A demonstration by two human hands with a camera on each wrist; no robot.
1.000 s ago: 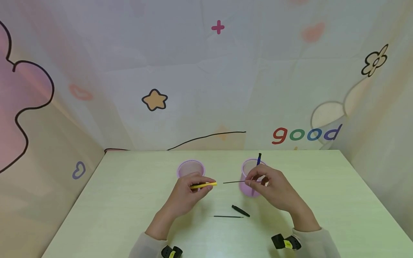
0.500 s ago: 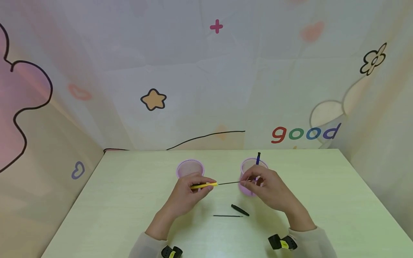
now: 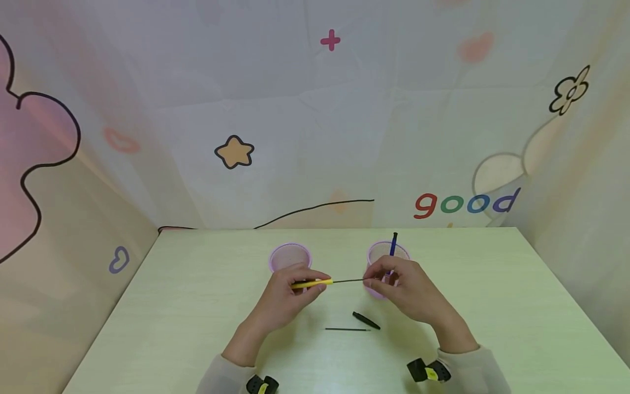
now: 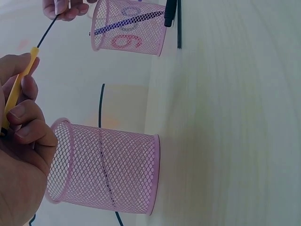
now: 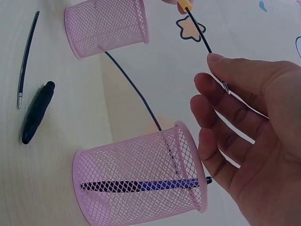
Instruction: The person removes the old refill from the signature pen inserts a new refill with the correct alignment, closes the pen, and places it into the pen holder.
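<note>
My left hand (image 3: 283,301) holds a yellow pen barrel (image 3: 311,283) between thumb and fingers, its open end facing right. A thin dark pen refill (image 3: 346,281) runs from that end to my right hand (image 3: 413,290), which pinches it near its metal tip (image 5: 225,86) with thumb and index finger. How deep the refill sits inside the barrel is hidden. On the table below lie another dark refill (image 3: 346,329) and a short black pen barrel part (image 3: 366,320).
Two pink mesh pen cups stand behind my hands. The left cup (image 4: 103,165) shows no pen inside; the right cup (image 5: 113,165) holds a blue pen (image 3: 393,245). A patterned cloth backdrop (image 3: 305,137) rises behind the table (image 3: 197,306).
My right hand has moved left, bringing the refill from apart to the yellow barrel's open end; the exposed length looks slightly shorter lately. My left hand has stayed nearly still.
</note>
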